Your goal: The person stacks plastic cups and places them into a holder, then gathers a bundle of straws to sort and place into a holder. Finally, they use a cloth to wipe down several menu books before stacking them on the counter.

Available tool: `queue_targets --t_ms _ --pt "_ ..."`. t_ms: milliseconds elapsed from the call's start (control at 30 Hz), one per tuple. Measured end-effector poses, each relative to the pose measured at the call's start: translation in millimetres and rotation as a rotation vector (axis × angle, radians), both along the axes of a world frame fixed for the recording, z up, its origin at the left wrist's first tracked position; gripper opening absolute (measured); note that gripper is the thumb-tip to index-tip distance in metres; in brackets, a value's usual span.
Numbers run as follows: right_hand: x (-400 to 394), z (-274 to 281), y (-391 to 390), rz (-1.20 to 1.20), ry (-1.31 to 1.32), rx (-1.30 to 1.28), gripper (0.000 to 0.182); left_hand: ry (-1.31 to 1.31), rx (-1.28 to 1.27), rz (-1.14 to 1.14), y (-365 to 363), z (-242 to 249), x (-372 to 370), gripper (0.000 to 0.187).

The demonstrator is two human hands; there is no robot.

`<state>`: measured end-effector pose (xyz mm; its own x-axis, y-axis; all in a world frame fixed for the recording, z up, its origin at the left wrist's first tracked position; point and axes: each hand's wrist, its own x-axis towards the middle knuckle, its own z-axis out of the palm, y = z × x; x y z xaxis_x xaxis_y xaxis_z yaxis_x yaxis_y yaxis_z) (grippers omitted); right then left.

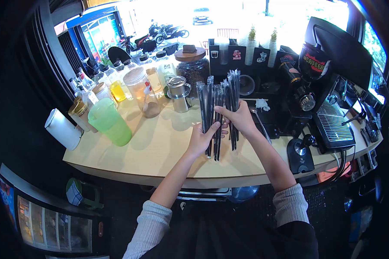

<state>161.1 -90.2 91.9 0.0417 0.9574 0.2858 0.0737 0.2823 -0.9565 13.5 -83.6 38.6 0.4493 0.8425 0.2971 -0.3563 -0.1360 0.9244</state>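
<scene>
Above the wooden counter [160, 155], both hands hold long black straws [210, 101] in clear wrappers, standing roughly upright. My left hand [202, 137] is closed around the left part of the bunch, thumb in front. My right hand [240, 118] grips the right part of the straws [234, 93], its thumb pressed over the middle ones. The two hands are close together, and some fingers are hidden behind the straws. Just left of them stands a metal drip coffee maker [177, 88] on a steel cup. A spoon [260, 123] lies to the right.
On the left stand a green pitcher [110, 123], a lidded plastic jar [141, 93] and several bottles. A coffee bean jar [192, 64] and a black organizer [236, 54] with stacked cups are at the back. A grinder [304, 86] and an espresso machine [335, 127] occupy the right.
</scene>
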Motion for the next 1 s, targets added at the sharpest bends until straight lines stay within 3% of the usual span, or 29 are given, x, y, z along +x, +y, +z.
queue_targets --t_ms 167,300,400,533,633,1000 --pt "0.8 0.0 1.5 0.011 0.021 0.009 0.018 0.018 -0.065 -0.019 1.1 -4.3 -1.6 0.028" --pt "2.3 2.6 4.8 -0.003 0.212 0.06 0.013 0.063 -0.049 -0.01 7.1 -10.2 -4.3 0.031" --pt "5.8 2.3 4.5 0.095 0.409 0.08 0.021 0.014 -0.104 -0.018 4.5 -6.7 -3.5 0.031" --pt "4.7 10.7 -5.0 0.15 0.121 -0.075 0.021 0.088 -0.046 -0.037 3.8 -7.0 -1.9 0.032" --pt "-1.8 7.6 -7.4 0.076 0.065 -0.166 0.02 0.14 0.041 -0.057 -1.1 -6.1 1.0 0.034" --pt "0.8 2.9 -7.4 0.028 0.175 -0.006 0.017 -0.007 0.078 0.046 -2.9 -7.3 -2.1 0.031"
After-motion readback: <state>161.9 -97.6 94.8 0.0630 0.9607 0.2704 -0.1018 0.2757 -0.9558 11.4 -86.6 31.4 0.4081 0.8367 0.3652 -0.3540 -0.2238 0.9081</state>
